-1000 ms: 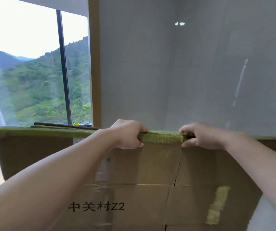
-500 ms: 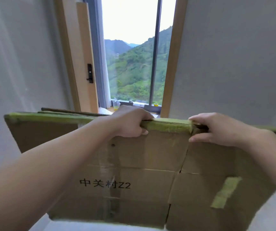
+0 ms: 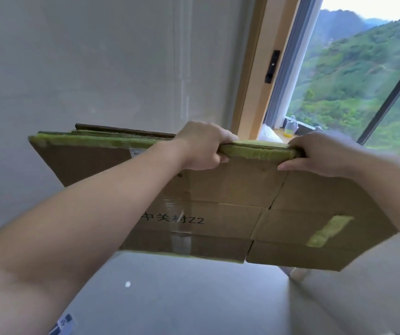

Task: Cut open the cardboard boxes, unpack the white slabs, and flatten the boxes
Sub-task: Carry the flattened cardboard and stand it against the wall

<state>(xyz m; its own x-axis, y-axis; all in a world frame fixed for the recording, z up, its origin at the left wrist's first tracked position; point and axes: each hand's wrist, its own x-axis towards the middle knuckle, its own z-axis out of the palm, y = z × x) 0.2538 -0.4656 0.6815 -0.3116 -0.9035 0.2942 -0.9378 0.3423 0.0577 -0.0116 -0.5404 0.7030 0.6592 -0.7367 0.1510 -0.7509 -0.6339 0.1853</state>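
Head view caught both hands, left hand (image 3: 203,146) and right hand (image 3: 324,154), gripping the flattened cardboard box (image 3: 230,187) (printed "中关村Z2").

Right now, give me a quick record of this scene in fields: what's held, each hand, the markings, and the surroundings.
held item: flattened cardboard boxes, several layers stacked, carried upright off the floor
left hand: grips the top edge
right hand: grips the top edge, beside the left
markings: printed black text, strip of green tape
surroundings: grey wall, window at right with green hills, grey floor
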